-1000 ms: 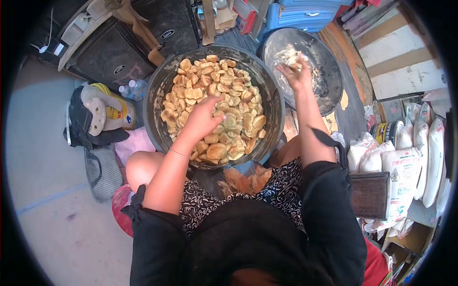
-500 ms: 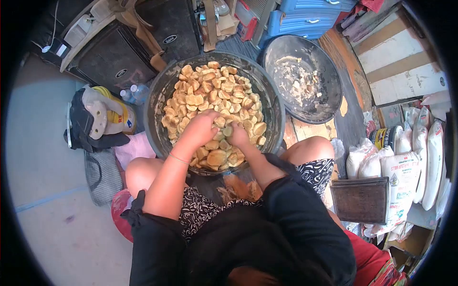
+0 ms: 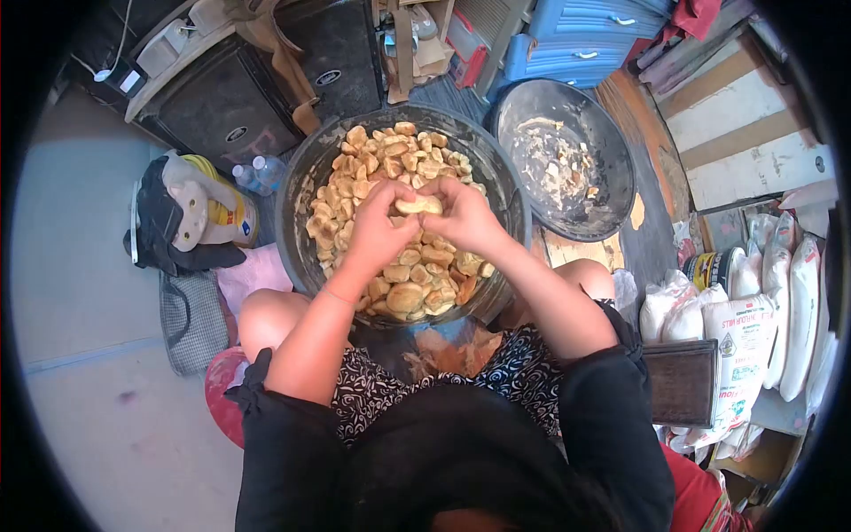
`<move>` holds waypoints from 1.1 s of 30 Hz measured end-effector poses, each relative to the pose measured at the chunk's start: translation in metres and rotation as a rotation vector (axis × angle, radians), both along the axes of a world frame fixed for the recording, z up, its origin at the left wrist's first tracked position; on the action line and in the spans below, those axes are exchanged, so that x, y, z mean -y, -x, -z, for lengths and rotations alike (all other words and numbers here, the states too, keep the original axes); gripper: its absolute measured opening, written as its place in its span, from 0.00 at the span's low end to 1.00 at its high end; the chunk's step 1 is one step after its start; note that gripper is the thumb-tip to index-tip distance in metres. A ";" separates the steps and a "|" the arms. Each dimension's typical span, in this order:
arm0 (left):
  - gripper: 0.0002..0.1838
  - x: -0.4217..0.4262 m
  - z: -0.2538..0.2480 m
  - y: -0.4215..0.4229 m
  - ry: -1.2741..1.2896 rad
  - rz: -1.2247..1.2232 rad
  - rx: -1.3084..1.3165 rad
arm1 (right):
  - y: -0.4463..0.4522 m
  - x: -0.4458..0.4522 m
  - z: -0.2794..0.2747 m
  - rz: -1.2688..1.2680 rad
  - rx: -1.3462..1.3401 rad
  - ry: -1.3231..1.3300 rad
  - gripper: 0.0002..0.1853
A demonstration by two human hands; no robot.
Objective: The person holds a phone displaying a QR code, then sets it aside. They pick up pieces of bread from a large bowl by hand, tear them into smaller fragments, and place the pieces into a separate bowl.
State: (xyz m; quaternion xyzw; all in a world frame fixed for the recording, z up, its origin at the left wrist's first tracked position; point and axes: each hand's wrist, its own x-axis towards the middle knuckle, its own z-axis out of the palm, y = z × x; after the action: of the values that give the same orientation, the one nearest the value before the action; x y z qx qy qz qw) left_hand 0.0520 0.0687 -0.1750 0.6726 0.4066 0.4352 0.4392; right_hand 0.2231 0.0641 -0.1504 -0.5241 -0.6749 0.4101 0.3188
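Over a large black tub [image 3: 292, 235], my left hand [image 3: 383, 222] and my right hand [image 3: 461, 217] pinch a pale yellow piece [image 3: 418, 205] between them. The fingers of both hands are closed on its two ends. Below them the tub holds a heap of golden-brown pieces [image 3: 406, 297], which look like bread or pastry. Right of the tub stands a dark basin [image 3: 612, 191] with pale scraps [image 3: 554, 164] in it.
Two clear bottles [image 3: 257, 175] and a yellow bucket [image 3: 238, 222] stand left of the tub. White sacks [image 3: 745, 346] are on the right, beside a brown panel [image 3: 678, 383]. Blue drawers [image 3: 567, 55] stand behind the basin.
My right hand has come back from over the basin to the tub, first down among the pieces, then up. A piece is now raised between both hands.
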 end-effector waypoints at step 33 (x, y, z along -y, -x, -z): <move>0.10 0.007 -0.029 -0.003 0.415 -0.075 0.531 | 0.012 -0.007 -0.004 0.075 -0.781 0.196 0.15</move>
State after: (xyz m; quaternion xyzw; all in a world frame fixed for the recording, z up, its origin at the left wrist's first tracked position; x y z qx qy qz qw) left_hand 0.0546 0.0619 -0.1460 0.4166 0.3826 0.5190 0.6408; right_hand 0.2114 0.0712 -0.1463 -0.3809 -0.4414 0.6288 0.5145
